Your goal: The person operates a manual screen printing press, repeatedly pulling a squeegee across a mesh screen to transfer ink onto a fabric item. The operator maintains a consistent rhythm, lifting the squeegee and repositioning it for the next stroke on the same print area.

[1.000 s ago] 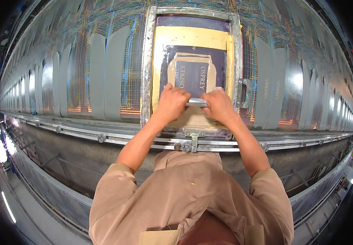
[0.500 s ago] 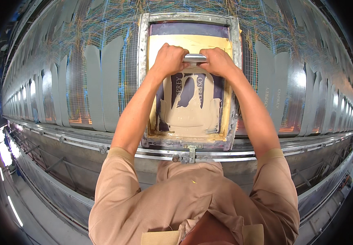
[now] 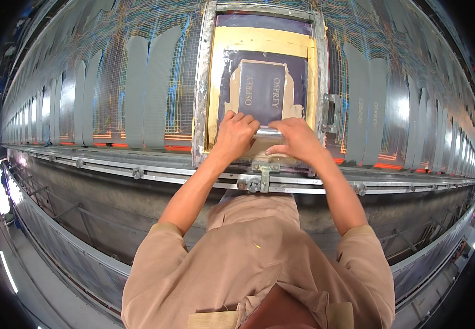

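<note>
A metal-framed printing screen [image 3: 199, 82] lies in front of me, with yellow borders and a dark stencil [image 3: 262, 88] carrying pale lettering. Beige ink [image 3: 287, 88] rims the lettered area and pools near the frame's near end. There, a squeegee with a silver bar handle [image 3: 269, 131] sits between my hands. My left hand [image 3: 236, 135] is closed over the handle's left end, knuckles up. My right hand [image 3: 295, 140] grips its right end with bent fingers, its thumb reaching below the bar. The squeegee's blade is mostly hidden by the hands.
A long bed with curved grey shapes [image 3: 138, 98] over multicoloured gridded material stretches to both sides. A metal rail [image 3: 182, 179] with knobs and a bracket [image 3: 265, 175] runs along the near edge. A small metal handle [image 3: 332, 109] is on the frame's right side.
Half a second ago both hands held the squeegee at the screen's far end. It has moved toward me to the near end, uncovering the dark lettered area from much of the beige ink.
</note>
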Action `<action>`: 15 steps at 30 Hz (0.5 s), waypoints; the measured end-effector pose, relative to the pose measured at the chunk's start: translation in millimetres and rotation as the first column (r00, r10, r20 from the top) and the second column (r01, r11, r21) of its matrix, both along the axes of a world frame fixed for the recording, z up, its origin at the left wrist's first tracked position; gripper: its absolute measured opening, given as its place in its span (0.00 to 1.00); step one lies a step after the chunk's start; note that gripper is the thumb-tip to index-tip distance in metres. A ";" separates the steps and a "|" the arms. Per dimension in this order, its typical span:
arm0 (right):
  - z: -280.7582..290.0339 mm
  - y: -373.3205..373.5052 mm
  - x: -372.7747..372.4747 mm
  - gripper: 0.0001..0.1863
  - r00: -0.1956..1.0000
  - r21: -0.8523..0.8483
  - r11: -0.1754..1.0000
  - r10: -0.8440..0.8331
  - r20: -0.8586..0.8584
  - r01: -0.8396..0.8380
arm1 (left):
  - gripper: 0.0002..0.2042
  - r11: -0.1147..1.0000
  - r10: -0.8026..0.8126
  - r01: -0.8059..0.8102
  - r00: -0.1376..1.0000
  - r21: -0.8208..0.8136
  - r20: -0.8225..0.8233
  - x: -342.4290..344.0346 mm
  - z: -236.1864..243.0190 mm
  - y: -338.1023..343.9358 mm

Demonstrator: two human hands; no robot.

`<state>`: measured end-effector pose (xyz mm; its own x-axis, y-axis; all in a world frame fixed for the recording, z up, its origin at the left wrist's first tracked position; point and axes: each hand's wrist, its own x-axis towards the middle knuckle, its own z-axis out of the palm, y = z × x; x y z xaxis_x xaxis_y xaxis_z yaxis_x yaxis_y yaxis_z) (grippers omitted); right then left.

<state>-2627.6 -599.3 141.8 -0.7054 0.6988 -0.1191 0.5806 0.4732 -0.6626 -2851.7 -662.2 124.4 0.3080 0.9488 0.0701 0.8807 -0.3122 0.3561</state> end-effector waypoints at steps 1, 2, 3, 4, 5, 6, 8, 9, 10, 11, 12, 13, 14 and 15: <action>3.1 5.0 6.6 0.24 0.997 -0.038 0.997 -0.066 -0.046 0.064 | 0.15 1.000 -0.001 0.001 1.000 0.011 -0.018 1.1 2.4 -3.2; 4.5 11.3 14.8 0.27 0.987 -0.079 0.989 -0.134 -0.090 0.127 | 0.13 1.000 0.005 -0.005 1.000 0.010 0.011 1.5 4.3 -8.1; 5.8 25.7 23.8 0.27 0.949 0.053 0.948 -0.310 -0.056 0.313 | 0.12 1.000 0.020 -0.021 0.999 0.022 0.040 0.5 6.0 -8.1; 4.8 43.5 36.2 0.26 0.878 0.187 0.859 -0.476 -0.051 0.477 | 0.10 0.999 0.037 -0.039 0.997 0.034 0.067 0.2 7.4 -7.1; -19.1 59.6 53.6 0.23 0.773 0.327 0.708 -0.619 -0.139 0.626 | 0.10 0.999 0.039 -0.040 0.998 0.021 0.056 1.9 9.3 -8.1; -45.5 71.1 69.6 0.20 0.645 0.433 0.513 -0.722 -0.249 0.741 | 0.11 0.999 0.043 -0.043 0.998 0.004 0.041 2.3 10.7 -10.4; -58.2 83.4 82.2 0.19 0.484 0.029 0.485 -0.874 0.035 0.874 | 0.12 0.999 0.050 -0.050 0.998 0.009 0.025 -0.8 6.2 -9.2; -81.9 82.4 90.4 0.19 0.531 0.086 0.528 -0.848 -0.005 0.845 | 0.13 0.999 0.042 -0.043 0.999 0.021 0.027 2.0 2.3 -11.2; -105.4 84.5 98.2 0.21 0.580 0.141 0.569 -0.813 -0.049 0.810 | 0.13 0.999 0.039 -0.040 0.999 0.033 0.024 3.4 0.6 -11.4; -110.8 89.3 108.5 0.21 0.578 0.040 0.577 -0.814 -0.050 0.816 | 0.14 0.999 0.040 -0.040 0.999 0.000 0.008 4.3 2.8 -12.4; -108.7 89.2 112.4 0.21 0.579 -0.061 0.581 -0.814 -0.046 0.812 | 0.14 0.999 0.043 -0.042 0.999 -0.008 0.020 5.6 4.2 -15.9; -92.6 87.6 107.1 0.21 0.544 -0.092 0.544 -0.839 -0.020 0.834 | 0.14 0.999 0.046 -0.046 0.998 -0.011 0.032 6.0 5.3 -17.2; -69.5 91.1 101.7 0.21 0.500 -0.112 0.497 -0.866 0.004 0.861 | 0.15 0.999 0.039 -0.039 0.998 -0.005 0.048 3.0 7.5 -14.9; -54.4 93.1 96.8 0.20 0.498 -0.147 0.494 -0.867 -0.010 0.857 | 0.15 0.999 0.037 -0.038 0.996 0.004 0.083 -1.6 11.1 -14.1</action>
<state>-2530.8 -506.2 87.4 0.2314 0.9493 -0.2129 0.6072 -0.3119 -0.7308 -2853.2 -676.3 135.5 0.2650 0.9592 0.0990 0.8594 -0.2815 0.4268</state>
